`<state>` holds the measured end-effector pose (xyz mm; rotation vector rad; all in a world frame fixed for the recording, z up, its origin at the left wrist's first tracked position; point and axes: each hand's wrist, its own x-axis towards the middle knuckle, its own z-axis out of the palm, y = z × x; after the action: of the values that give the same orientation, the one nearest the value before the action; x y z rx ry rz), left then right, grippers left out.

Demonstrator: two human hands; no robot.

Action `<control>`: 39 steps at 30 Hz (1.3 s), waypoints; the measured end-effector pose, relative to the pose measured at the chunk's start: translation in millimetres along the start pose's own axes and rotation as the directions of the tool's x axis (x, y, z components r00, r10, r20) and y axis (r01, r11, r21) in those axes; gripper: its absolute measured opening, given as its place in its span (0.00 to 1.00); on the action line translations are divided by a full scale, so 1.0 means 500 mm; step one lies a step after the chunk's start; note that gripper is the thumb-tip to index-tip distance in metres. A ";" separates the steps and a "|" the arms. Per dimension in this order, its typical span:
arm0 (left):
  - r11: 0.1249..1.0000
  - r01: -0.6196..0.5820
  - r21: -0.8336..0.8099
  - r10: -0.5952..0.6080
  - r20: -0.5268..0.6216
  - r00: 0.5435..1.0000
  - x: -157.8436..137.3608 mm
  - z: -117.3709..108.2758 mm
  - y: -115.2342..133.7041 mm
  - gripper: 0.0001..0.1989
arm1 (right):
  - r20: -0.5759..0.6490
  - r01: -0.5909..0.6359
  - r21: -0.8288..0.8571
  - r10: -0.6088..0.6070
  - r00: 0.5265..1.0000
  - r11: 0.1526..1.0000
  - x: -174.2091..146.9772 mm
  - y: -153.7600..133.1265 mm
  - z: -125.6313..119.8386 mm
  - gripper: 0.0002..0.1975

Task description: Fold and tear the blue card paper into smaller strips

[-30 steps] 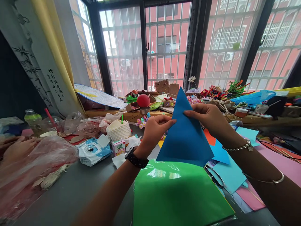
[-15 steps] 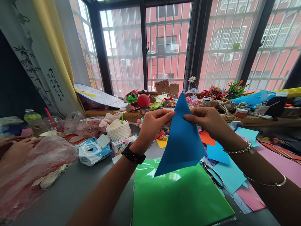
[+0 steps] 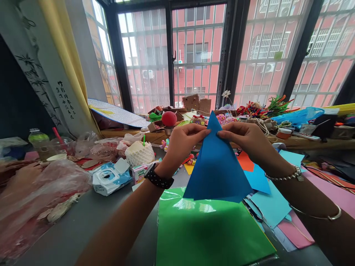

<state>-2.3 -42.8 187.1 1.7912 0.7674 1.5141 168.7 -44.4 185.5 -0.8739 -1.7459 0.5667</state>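
A blue sheet of paper (image 3: 217,166), folded to a tall pointed shape, hangs upright between my hands with its tip at the top. My left hand (image 3: 185,142) pinches its left edge just below the tip. On the opposite edge, my right hand (image 3: 245,138) grips it between thumb and fingers. The far sides of both hands' fingers are hidden behind the paper. Under the paper's lower edge lies a stack of green sheets in a glossy sleeve (image 3: 210,232) on the grey table.
A wet wipes pack (image 3: 111,178) and a round white container in foam net (image 3: 140,153) stand left. Blue paper sheets (image 3: 270,203) and black-handled scissors (image 3: 255,210) lie right. Another person's hand (image 3: 26,181) shows at far left. The sill holds a red ball (image 3: 169,118) and craft supplies.
The folded blue paper has turned to face me more squarely, its lower edge now wider and leveller. Its tip has shifted slightly left and down; both hands keep their pinch.
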 end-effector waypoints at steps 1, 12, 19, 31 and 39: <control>1.000 0.003 -0.008 -0.003 0.001 1.000 0.000 0.001 -0.001 0.07 | -0.036 0.016 -0.023 -0.017 0.999 1.000 0.000 -0.002 0.001 0.08; 0.997 -0.011 -0.071 0.009 -0.024 1.000 -0.003 0.004 0.003 0.07 | -0.041 0.046 -0.071 -0.049 0.998 0.996 -0.005 -0.011 0.001 0.08; 0.997 -0.052 -0.059 0.050 -0.034 0.998 0.003 0.004 0.004 0.07 | -0.028 0.073 -0.088 -0.076 0.997 0.993 -0.010 -0.016 0.001 0.09; 0.993 -0.118 -0.022 0.117 -0.037 0.992 0.008 0.004 0.010 0.07 | -0.049 0.124 -0.125 -0.131 0.990 0.984 -0.011 -0.017 0.003 0.09; 0.991 -0.127 -0.036 0.126 -0.010 0.992 0.006 0.003 0.005 0.06 | -0.035 0.137 -0.137 -0.143 0.989 0.981 -0.015 -0.021 0.008 0.10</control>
<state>-0.4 -42.3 190.5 1.8382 0.6361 1.6065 163.3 -56.4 187.5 -0.8425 -1.8039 0.3375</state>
